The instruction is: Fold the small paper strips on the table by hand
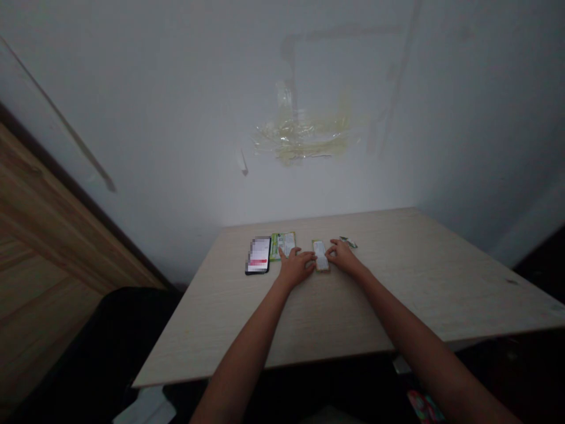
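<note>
A small flat rectangular piece (321, 256), white with a brownish-yellow border, lies on the table between my hands. What kind of thing it is I cannot make out. My left hand (296, 266) rests palm down with thumb and fingers spread, its fingertips at the piece's left edge. Its thumb reaches toward a green and white printed packet (289, 240), partly covered by the hand. On the other side, my right hand (345, 258) has its fingertips and thumb drawn together at the piece's right edge, the index finger raised a little.
A phone (259, 256) with a lit screen lies left of the green packet. Behind my right hand is a small torn-looking green and white scrap (349, 241). The pale wooden table (212, 318) meets a white wall (185, 147) bearing old clear tape (304, 135).
</note>
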`<state>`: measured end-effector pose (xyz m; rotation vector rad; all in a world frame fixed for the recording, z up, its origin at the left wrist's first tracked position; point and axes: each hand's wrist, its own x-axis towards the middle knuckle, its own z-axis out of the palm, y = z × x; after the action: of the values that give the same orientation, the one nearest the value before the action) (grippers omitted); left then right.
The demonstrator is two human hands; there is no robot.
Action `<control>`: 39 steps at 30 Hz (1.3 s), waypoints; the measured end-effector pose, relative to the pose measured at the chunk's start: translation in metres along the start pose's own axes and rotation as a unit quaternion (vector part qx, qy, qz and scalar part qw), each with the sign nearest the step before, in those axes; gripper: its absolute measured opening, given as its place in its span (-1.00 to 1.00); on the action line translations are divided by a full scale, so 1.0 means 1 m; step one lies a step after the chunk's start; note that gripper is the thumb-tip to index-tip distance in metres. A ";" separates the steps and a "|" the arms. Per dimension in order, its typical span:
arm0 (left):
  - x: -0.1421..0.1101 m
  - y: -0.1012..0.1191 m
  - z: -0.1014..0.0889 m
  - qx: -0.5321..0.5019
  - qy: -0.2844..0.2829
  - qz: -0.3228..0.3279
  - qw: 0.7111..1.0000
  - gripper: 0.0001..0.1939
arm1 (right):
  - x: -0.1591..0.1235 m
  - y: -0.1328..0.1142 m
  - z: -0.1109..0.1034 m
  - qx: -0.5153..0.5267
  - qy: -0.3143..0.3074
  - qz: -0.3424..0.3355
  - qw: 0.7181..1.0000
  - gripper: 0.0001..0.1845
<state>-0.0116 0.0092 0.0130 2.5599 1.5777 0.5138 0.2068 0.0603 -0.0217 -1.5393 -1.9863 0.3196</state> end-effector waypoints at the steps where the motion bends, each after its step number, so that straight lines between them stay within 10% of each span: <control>1: 0.000 0.000 0.000 0.002 0.000 0.000 1.000 -0.68 | 0.000 0.000 -0.001 0.000 -0.005 0.002 1.000 -0.87; 39: 0.001 -0.003 0.002 0.006 -0.011 0.004 1.000 -0.68 | -0.009 0.007 -0.017 -0.004 -0.063 -0.074 0.995 -0.74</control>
<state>-0.0129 0.0119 0.0111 2.5715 1.5701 0.4770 0.2230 0.0512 -0.0148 -1.3973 -2.1887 0.3547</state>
